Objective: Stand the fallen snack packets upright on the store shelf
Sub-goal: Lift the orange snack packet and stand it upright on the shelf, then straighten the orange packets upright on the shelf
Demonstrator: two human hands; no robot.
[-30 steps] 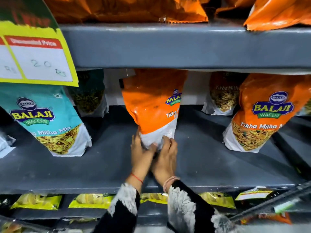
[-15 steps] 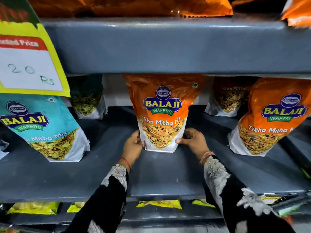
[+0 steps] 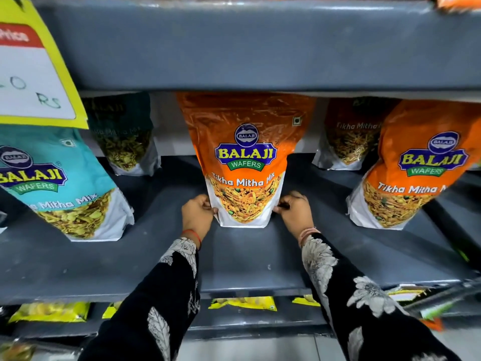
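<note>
An orange Tikha Mitha Mix packet [image 3: 246,155] stands upright in the middle of the grey shelf [image 3: 161,256], its front label facing me. My left hand [image 3: 197,214] pinches its lower left edge and my right hand [image 3: 295,212] pinches its lower right edge. Another orange packet [image 3: 419,168] stands at the right, leaning slightly left. A teal packet [image 3: 62,183] stands at the left, tilted. Two more packets stand further back: a dark green one [image 3: 125,136] and an orange one [image 3: 351,136].
The shelf above [image 3: 247,45] hangs low over the packet tops. A yellow price tag [image 3: 33,71] hangs at the upper left. Yellow packets [image 3: 243,303] lie flat on the lower shelf. Bare shelf surface lies in front of the packets.
The middle orange packet was turned from side-on to face front and now stands straight. My hands moved apart from its base to its two lower edges. The view moved closer.
</note>
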